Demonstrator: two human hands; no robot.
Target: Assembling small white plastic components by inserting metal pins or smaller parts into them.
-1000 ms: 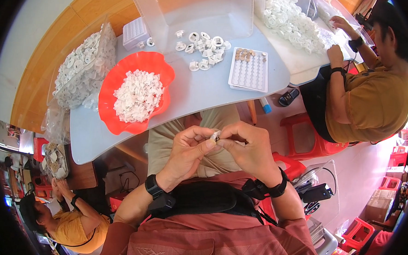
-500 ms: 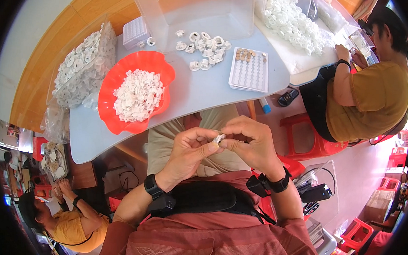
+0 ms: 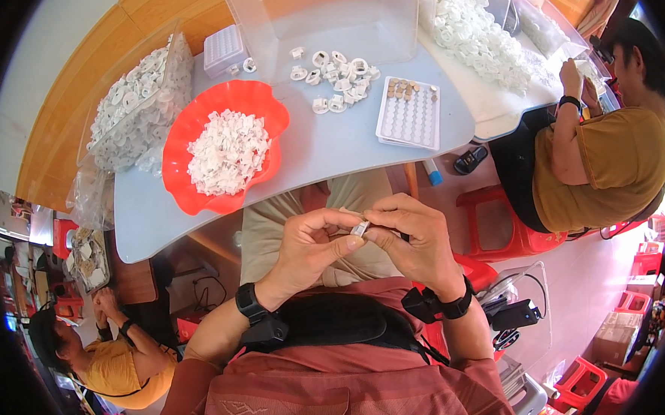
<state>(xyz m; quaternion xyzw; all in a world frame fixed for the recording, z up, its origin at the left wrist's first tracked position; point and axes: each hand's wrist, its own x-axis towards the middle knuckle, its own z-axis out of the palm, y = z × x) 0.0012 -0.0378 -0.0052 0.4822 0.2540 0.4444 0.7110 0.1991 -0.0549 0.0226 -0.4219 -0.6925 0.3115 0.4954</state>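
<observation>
A small white plastic part point(image 3: 359, 228) is pinched between my two hands above my lap, just off the table's near edge. My left hand point(image 3: 317, 240) grips it with thumb and index finger. From the other side, my right hand point(image 3: 409, 230) presses thumb and fingertips against it; the fingers cover much of the part. Ahead on the grey table point(image 3: 313, 150) stands a red scalloped bowl point(image 3: 181, 151) heaped with small white pieces point(image 3: 228, 153). Several round white plastic parts point(image 3: 339, 78) lie loose beyond it. A white tray point(image 3: 408, 125) holds several small tan pieces point(image 3: 403, 89).
Clear bins of white parts stand at the left point(image 3: 139, 103) and far right point(image 3: 473, 34). A translucent bin point(image 3: 319, 30) sits at the back. Co-workers sit at the right point(image 3: 603, 146) and lower left point(image 3: 125, 362). A red stool point(image 3: 501, 224) is beside me.
The small part has tilted between my fingertips, and my right fingers have shifted slightly on it. The co-worker at the right has raised a hand.
</observation>
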